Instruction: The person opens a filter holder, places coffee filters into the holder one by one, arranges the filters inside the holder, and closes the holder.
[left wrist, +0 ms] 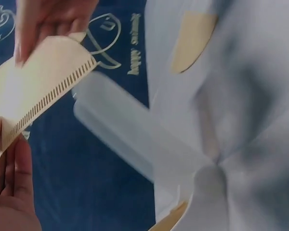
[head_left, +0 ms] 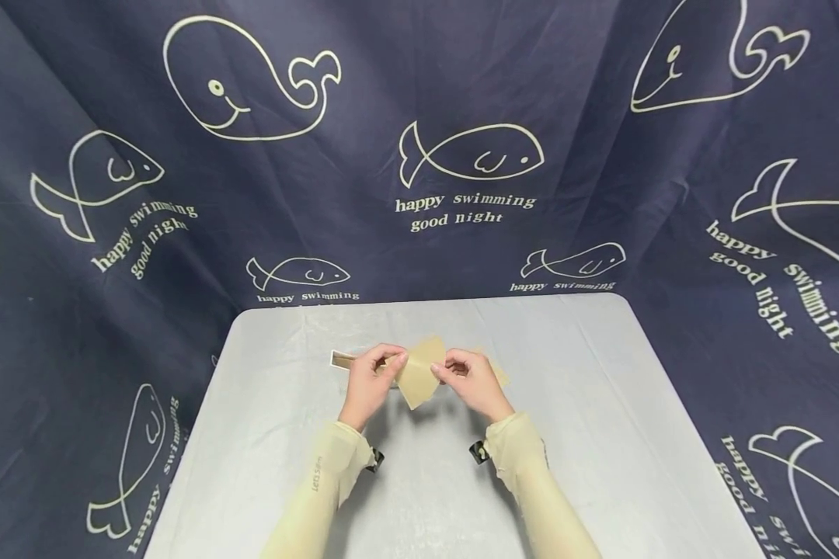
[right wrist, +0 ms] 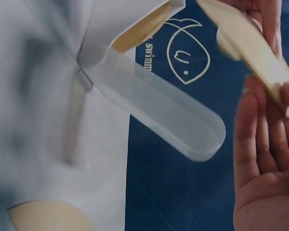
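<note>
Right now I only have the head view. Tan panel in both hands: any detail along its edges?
Observer: Yes. Left wrist view shows a row of short dark slots or marks along one edge of the panel; can't tell which.
Operator: Loose tan piece, partly hidden by the right hand: any curve to it?
Observer: Yes, one side is curved, per the left wrist view.
Operator: Anything see-through in the wrist views?
Observer: A translucent strip with a rounded end. Can't tell what it is.
</note>
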`<state>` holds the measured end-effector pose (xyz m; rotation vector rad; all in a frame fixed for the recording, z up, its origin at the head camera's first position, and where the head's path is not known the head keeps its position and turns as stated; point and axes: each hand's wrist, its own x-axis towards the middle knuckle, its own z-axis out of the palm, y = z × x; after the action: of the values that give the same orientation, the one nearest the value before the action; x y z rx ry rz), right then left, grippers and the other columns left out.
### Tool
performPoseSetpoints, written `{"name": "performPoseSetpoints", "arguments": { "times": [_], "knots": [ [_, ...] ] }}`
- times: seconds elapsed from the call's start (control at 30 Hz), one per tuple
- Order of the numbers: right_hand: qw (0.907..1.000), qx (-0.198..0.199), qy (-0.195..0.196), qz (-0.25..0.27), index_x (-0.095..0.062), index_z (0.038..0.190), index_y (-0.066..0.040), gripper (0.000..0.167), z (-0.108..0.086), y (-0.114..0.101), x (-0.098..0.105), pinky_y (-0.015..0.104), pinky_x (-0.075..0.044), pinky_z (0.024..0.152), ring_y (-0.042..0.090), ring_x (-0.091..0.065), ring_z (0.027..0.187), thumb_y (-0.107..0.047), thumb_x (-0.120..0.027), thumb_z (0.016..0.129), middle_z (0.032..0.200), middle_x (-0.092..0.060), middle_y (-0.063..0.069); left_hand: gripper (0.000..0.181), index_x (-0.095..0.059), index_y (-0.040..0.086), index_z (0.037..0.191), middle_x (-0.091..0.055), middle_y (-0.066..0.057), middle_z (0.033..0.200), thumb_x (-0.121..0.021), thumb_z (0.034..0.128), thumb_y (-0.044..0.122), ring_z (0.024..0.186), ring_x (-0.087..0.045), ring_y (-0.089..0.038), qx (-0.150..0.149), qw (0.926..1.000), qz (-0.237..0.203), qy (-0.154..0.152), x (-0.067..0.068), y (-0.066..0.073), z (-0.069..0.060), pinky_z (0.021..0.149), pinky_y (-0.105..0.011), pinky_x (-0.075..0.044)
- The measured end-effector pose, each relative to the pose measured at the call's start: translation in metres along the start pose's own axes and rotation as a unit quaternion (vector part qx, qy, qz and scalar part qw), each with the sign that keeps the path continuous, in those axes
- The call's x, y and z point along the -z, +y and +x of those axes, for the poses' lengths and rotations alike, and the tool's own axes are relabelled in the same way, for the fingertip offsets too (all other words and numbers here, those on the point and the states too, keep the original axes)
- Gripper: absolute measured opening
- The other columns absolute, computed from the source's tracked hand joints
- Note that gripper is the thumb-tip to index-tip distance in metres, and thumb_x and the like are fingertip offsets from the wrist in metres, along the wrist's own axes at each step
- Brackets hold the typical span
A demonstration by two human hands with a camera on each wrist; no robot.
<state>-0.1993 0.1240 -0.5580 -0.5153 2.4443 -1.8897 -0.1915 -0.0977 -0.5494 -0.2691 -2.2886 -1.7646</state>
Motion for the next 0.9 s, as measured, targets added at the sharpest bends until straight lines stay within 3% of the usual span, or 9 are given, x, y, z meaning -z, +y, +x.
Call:
{"name": "performPoseSetpoints", "arguments": {
  "times": [0.13, 0.23, 0.37, 0.5, 0.6, 0.77, 0.9],
  "knots": [
    [0.9985, 0.017, 0.013, -0.051, -0.073, 0.086, -0.009, 0.012, 0.001, -0.001, -0.001, 0.023, -0.052, 0.059, 0.006, -0.064, 0.064, -0.016, -0.075, 0.096, 0.075, -0.072, 0.001, 0.014, -0.077, 0.011, 0.108, -0.078, -0.006, 0.102, -0.075, 0.0964, 0.018, 0.091, -0.07, -0.015, -0.02, 0.9995, 0.02, -0.017, -0.002, -0.003, -0.003, 0.084, -0.024, -0.054],
    [0.996, 0.036, 0.003, -0.082, -0.07, 0.08, -0.012, 0.015, 0.002, -0.002, 0.003, 0.022, -0.049, 0.058, 0.004, -0.06, 0.063, -0.013, -0.076, 0.094, 0.071, -0.067, -0.004, 0.021, -0.074, 0.012, 0.115, -0.077, -0.004, 0.105, -0.076, 0.0947, 0.013, 0.097, -0.071, -0.019, -0.051, 0.9974, 0.046, -0.022, 0.003, -0.003, 0.0, 0.092, -0.032, -0.055],
    [0.9909, 0.056, -0.029, -0.119, -0.065, 0.076, -0.017, 0.022, 0.005, -0.006, 0.008, 0.024, -0.051, 0.063, 0.004, -0.061, 0.067, -0.015, -0.077, 0.094, 0.071, -0.065, -0.008, 0.023, -0.075, 0.015, 0.116, -0.076, 0.0, 0.102, -0.077, 0.0935, 0.015, 0.096, -0.07, -0.019, -0.077, 0.9915, 0.091, -0.052, 0.009, 0.003, 0.004, 0.089, -0.047, -0.056],
    [0.9887, 0.054, -0.046, -0.132, -0.064, 0.076, -0.019, 0.023, 0.006, -0.009, 0.009, 0.025, -0.054, 0.07, 0.005, -0.063, 0.072, -0.021, -0.075, 0.096, 0.075, -0.068, -0.009, 0.014, -0.077, 0.015, 0.108, -0.075, 0.002, 0.097, -0.074, 0.0969, 0.023, 0.093, -0.068, -0.015, -0.085, 0.9842, 0.126, -0.09, 0.007, 0.005, 0.004, 0.084, -0.053, -0.056],
    [0.9923, 0.038, -0.044, -0.109, -0.07, 0.084, -0.016, 0.014, 0.005, -0.008, 0.009, 0.026, -0.056, 0.07, 0.007, -0.065, 0.073, -0.022, -0.075, 0.097, 0.08, -0.072, -0.005, 0.011, -0.077, 0.014, 0.103, -0.074, 0.001, 0.095, -0.073, 0.0979, 0.023, 0.091, -0.066, -0.015, -0.065, 0.9885, 0.108, -0.084, 0.004, 0.003, 0.001, 0.084, -0.049, -0.057],
    [0.9993, 0.006, -0.023, -0.03, -0.076, 0.102, -0.007, 0.011, 0.0, 0.0, 0.013, 0.028, -0.061, 0.069, 0.01, -0.072, 0.072, -0.017, -0.072, 0.098, 0.087, -0.077, 0.007, 0.008, -0.078, 0.015, 0.1, -0.076, 0.0, 0.096, -0.074, 0.0962, 0.02, 0.09, -0.066, -0.016, -0.015, 0.9979, 0.05, -0.038, 0.002, 0.001, 0.0, 0.084, -0.036, -0.055],
    [0.9998, 0.005, -0.016, 0.006, -0.076, 0.104, -0.003, 0.014, -0.002, 0.006, 0.018, 0.03, -0.063, 0.072, 0.013, -0.075, 0.074, -0.015, -0.07, 0.099, 0.089, -0.077, 0.013, 0.009, -0.078, 0.012, 0.1, -0.078, -0.006, 0.1, -0.074, 0.0964, 0.019, 0.092, -0.067, -0.018, 0.002, 0.9995, 0.027, -0.017, 0.004, 0.004, 0.0, 0.086, -0.04, -0.056]
  ]
}}
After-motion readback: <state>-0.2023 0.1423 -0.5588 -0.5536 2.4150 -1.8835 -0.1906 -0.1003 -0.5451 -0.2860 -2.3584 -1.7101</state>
